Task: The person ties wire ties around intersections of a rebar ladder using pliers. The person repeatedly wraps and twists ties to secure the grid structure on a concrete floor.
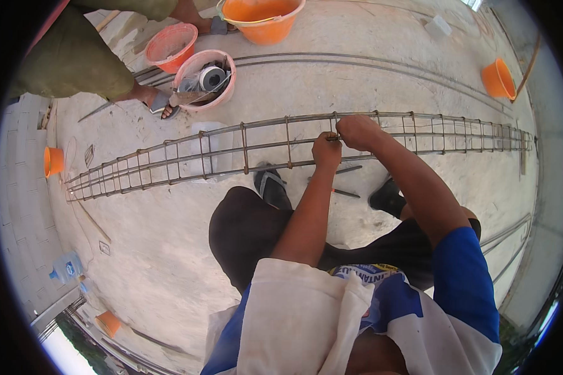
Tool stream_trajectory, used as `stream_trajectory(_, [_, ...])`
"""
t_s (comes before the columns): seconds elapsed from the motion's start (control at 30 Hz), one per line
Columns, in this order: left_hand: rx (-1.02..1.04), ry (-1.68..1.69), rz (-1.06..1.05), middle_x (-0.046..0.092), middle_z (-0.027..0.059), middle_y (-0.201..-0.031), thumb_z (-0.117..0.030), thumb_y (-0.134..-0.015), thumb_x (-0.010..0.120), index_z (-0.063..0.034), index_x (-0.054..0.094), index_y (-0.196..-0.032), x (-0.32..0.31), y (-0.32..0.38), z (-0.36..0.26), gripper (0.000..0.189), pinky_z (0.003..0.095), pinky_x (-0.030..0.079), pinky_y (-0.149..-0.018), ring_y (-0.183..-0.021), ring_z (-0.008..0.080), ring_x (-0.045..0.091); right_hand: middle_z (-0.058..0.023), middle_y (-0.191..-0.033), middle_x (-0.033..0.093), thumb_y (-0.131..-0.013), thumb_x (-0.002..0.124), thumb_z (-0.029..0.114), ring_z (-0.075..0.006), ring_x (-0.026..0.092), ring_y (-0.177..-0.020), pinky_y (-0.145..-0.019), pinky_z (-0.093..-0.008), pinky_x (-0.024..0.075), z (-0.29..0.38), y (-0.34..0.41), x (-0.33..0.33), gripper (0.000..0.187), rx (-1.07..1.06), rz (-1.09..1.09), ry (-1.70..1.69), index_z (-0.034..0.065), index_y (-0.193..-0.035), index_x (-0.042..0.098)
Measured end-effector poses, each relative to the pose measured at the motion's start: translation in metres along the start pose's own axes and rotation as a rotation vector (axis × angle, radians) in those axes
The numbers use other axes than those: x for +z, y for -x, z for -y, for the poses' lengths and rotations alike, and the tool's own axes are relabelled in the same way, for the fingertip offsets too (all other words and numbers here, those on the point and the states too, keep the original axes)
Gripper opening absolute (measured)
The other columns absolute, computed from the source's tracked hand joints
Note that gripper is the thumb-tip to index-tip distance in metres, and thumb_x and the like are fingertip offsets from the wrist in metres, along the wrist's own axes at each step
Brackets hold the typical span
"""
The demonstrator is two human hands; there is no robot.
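A long steel rebar cage [265,143] runs across the floor in front of me, its lengthwise bars joined by several thin stirrups. My left hand [327,151] is closed at the middle bar, with its fingertips around a stirrup. Right beside it, my right hand [358,133] is curled against the same stirrup, just below the top bar. The palm side of that hand is hidden, so what lies inside it cannot be seen. Below the cage, between my feet, lie a dark tool [348,169] and a slim tool with a red part [345,192].
Another person's leg [75,56] stands at upper left. Near it are a pink bucket [206,106] of tools and tape-like rolls, a red bucket [171,61] and an orange bucket [265,29]. Loose rebar [319,61] lies beyond the cage. A water bottle [68,267] is at left.
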State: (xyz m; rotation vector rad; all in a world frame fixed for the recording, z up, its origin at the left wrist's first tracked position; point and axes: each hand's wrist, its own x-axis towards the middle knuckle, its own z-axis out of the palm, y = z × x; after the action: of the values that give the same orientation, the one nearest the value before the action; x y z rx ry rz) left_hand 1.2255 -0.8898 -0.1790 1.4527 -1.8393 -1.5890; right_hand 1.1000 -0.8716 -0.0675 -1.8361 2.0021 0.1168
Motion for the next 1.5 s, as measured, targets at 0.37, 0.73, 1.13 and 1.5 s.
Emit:
stream_trajectory(0.37, [-0.048, -0.012, 0.123, 0.071, 0.0156, -0.089, -0.024, -0.073, 0.075, -0.0042, 0.07, -0.095, -0.009, -0.013, 0.001, 0.029, 0.0408, 0.052, -0.078, -0.089, 0.0333, 0.067, -0.0171, -0.084, 0.069, -0.075, 0.064, 0.015, -0.0339, 0.067, -0.085, -0.075, -0.0428, 0.0529, -0.001, -0.047, 0.009, 0.014, 0.082, 0.132, -0.135, 0.0036, -0.082, 0.069])
stream_trajectory(0.73, [-0.082, 0.07, 0.064, 0.07, 0.0092, -0.078, -0.02, -0.076, 0.069, -0.0035, 0.072, -0.09, -0.007, -0.006, -0.008, 0.022, 0.032, 0.052, -0.069, -0.072, 0.0202, 0.068, -0.0202, -0.08, 0.067, -0.077, 0.061, 0.013, -0.0389, 0.066, -0.08, -0.074, -0.0472, 0.0519, -0.014, -0.009, 0.014, 0.011, 0.23, -0.054, -0.076, 0.0031, -0.082, 0.065])
stream_trajectory(1.13, [-0.11, 0.085, 0.106, 0.07, 0.0133, -0.076, -0.018, -0.076, 0.072, -0.0027, 0.07, -0.094, -0.023, -0.004, -0.016, 0.023, 0.0341, 0.053, -0.067, -0.071, 0.0228, 0.069, -0.0156, -0.082, 0.058, -0.08, 0.063, 0.012, -0.0349, 0.059, -0.081, -0.075, -0.0456, 0.0469, 0.036, 0.063, 0.008, 0.009, -0.04, -0.588, -0.099, 0.0039, -0.083, 0.06])
stream_trajectory(1.5, [-0.024, -0.353, 0.257, 0.071, 0.0116, -0.081, -0.025, -0.085, 0.067, -0.0071, 0.066, -0.107, -0.041, -0.003, -0.066, 0.029, 0.0381, 0.051, -0.068, -0.076, 0.0253, 0.068, -0.0149, -0.124, 0.051, -0.078, 0.07, 0.045, -0.0374, 0.052, -0.113, -0.091, -0.0568, 0.0418, 0.01, 0.09, 0.201, 0.066, 0.098, 0.268, 0.189, 0.0118, -0.132, 0.05])
